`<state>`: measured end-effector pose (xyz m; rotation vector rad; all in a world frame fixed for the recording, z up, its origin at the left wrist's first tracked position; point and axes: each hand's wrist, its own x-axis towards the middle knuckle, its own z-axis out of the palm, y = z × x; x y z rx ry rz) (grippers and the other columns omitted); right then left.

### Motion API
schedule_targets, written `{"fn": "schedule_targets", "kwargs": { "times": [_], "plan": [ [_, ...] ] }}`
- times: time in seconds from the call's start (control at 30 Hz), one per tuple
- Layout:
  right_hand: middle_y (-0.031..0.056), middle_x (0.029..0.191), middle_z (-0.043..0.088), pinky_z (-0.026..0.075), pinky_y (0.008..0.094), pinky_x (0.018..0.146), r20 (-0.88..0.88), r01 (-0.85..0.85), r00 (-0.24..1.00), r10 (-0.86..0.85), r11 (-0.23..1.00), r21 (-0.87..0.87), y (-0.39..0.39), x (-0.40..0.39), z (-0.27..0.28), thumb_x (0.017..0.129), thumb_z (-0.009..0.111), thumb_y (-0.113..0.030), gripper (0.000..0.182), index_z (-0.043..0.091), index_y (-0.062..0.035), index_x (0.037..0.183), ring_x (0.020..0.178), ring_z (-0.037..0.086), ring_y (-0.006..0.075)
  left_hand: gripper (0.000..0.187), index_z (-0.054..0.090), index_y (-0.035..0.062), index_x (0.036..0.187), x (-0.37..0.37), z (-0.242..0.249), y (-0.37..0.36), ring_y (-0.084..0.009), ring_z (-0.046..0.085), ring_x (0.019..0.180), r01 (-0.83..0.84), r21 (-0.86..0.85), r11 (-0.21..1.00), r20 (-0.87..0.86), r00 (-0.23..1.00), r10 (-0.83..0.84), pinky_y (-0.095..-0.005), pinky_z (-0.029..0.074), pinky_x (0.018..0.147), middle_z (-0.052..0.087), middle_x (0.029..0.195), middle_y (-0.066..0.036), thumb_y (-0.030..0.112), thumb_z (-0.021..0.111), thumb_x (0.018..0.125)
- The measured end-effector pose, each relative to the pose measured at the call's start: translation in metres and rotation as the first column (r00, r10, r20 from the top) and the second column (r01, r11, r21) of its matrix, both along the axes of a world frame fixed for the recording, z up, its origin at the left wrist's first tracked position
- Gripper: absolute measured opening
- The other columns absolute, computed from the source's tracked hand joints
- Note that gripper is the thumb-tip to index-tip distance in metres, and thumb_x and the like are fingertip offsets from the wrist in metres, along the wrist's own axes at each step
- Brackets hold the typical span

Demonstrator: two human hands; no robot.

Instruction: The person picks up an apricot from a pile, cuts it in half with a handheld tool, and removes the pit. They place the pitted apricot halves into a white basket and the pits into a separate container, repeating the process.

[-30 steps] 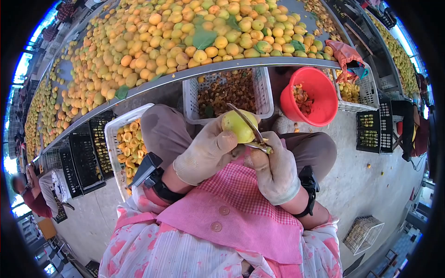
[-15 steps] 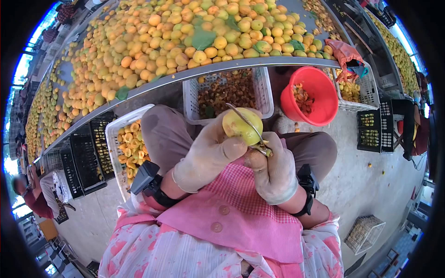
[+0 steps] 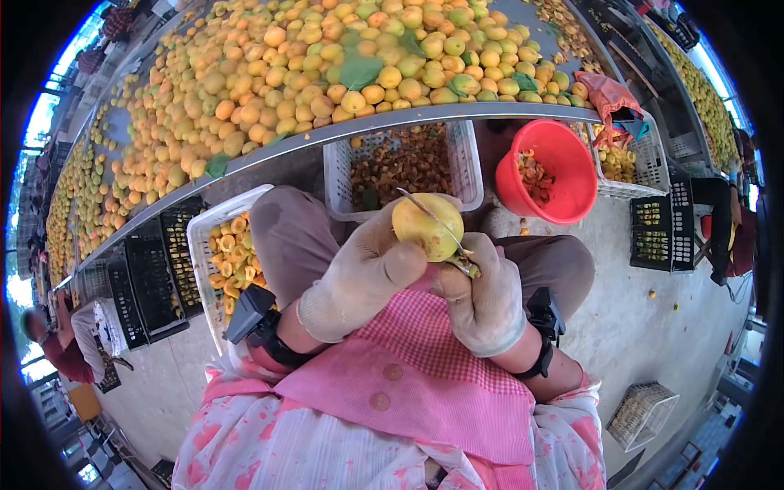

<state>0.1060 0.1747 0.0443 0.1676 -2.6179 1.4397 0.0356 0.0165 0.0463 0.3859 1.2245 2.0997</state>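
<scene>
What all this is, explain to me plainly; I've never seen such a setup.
There is no machine here: it is a person working with two gloved hands, and a small black device is strapped at each wrist. Every picture comes from one camera on the person's head, looking forward and down; the view is round and bent.

Ahead is a long table, heaped with yellow, orange and greenish fruit and a few green leaves. Below its edge sit a white crate of brownish scraps and a red bucket holding orange pieces.

The left hand holds one yellow-green fruit. The right hand holds a thin blade, which crosses the fruit in this view.
</scene>
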Motion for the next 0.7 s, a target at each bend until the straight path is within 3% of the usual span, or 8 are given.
{"fn": "schedule_targets", "kwargs": {
  "times": [0.03,0.17,0.23,0.27,0.4,0.47,0.57,0.7],
  "plan": [
    [0.0183,0.079,0.062,0.049,0.0446,0.056,-0.004,0.018,1.000,-0.019,1.000,-0.020,-0.001,0.000,-0.001,0.092,0.061,-0.024,0.026,0.053,-0.0033,0.105,0.067,0.062,0.0397,0.052,0.048,0.0010,0.127,0.003,-0.002,0.002,-0.0108,0.053,0.105,-0.045,0.110,0.993,0.135,0.990,0.030,-0.0284,0.045,0.093,0.056,0.113,-0.003,0.020,0.072,0.085],
    [0.0180,0.078,0.062,0.049,0.0446,0.056,0.031,0.010,0.999,-0.008,0.999,-0.036,0.003,0.004,0.003,0.092,0.060,-0.024,0.026,0.053,-0.0032,0.105,0.066,0.062,0.0393,0.051,0.050,0.0005,0.124,0.000,0.010,-0.004,-0.0144,0.054,0.106,-0.011,0.042,0.999,0.112,0.994,0.006,-0.0306,0.045,0.093,0.058,0.113,-0.007,0.022,0.073,0.084],
    [0.0179,0.078,0.062,0.049,0.0445,0.056,0.049,-0.018,0.999,0.016,0.998,0.053,0.010,0.002,0.010,0.092,0.060,-0.024,0.026,0.052,-0.0032,0.105,0.067,0.062,0.0394,0.052,0.053,0.0000,0.121,-0.008,0.015,-0.009,-0.0212,0.057,0.105,-0.162,-0.306,0.938,-0.390,0.920,0.031,-0.0341,0.045,0.092,0.059,0.113,-0.012,0.021,0.076,0.079],
    [0.0178,0.077,0.062,0.049,0.0444,0.056,0.069,-0.046,0.997,0.036,0.989,0.140,0.013,0.000,0.012,0.092,0.059,-0.024,0.025,0.052,-0.0032,0.106,0.067,0.062,0.0394,0.053,0.055,-0.0007,0.119,-0.015,0.011,-0.009,-0.0284,0.058,0.103,-0.290,-0.344,0.893,-0.706,0.707,-0.042,-0.0373,0.045,0.091,0.060,0.111,-0.015,0.020,0.077,0.075],
    [0.0179,0.076,0.061,0.049,0.0445,0.057,0.131,-0.066,0.990,0.048,0.989,0.134,0.011,-0.005,0.006,0.093,0.059,-0.025,0.026,0.051,-0.0032,0.106,0.067,0.062,0.0400,0.058,0.048,0.0000,0.129,-0.017,0.007,-0.013,-0.0134,0.052,0.105,-0.120,-0.436,0.892,-0.511,0.849,-0.136,-0.0281,0.042,0.093,0.055,0.115,-0.006,0.030,0.072,0.085],
    [0.0183,0.075,0.061,0.048,0.0447,0.057,0.095,-0.042,0.994,0.053,0.993,-0.112,0.005,-0.004,-0.004,0.094,0.058,-0.027,0.028,0.051,-0.0031,0.106,0.067,0.062,0.0404,0.067,0.048,-0.0004,0.130,-0.007,0.006,-0.009,-0.0146,0.052,0.107,0.015,-0.070,0.997,-0.030,0.999,-0.017,-0.0280,0.041,0.095,0.055,0.117,-0.007,0.043,0.073,0.085],
    [0.0183,0.075,0.061,0.048,0.0444,0.057,-0.059,-0.005,0.998,-0.001,0.995,-0.098,-0.001,-0.003,-0.013,0.094,0.058,-0.028,0.028,0.052,-0.0030,0.105,0.066,0.062,0.0407,0.076,0.048,-0.0011,0.130,0.008,-0.009,-0.001,-0.0149,0.052,0.109,-0.046,0.061,0.997,0.150,0.988,0.036,-0.0276,0.042,0.096,0.054,0.120,-0.007,0.052,0.072,0.082],
    [0.0181,0.075,0.061,0.049,0.0438,0.057,-0.022,-0.032,0.999,0.030,0.995,-0.097,0.007,-0.002,-0.002,0.094,0.058,-0.029,0.028,0.053,-0.0029,0.104,0.066,0.061,0.0408,0.071,0.048,-0.0017,0.130,-0.002,0.010,-0.009,-0.0147,0.052,0.110,-0.076,-0.066,0.995,-0.079,0.994,0.070,-0.0274,0.043,0.094,0.053,0.123,-0.008,0.045,0.074,0.083]
  ]
}}
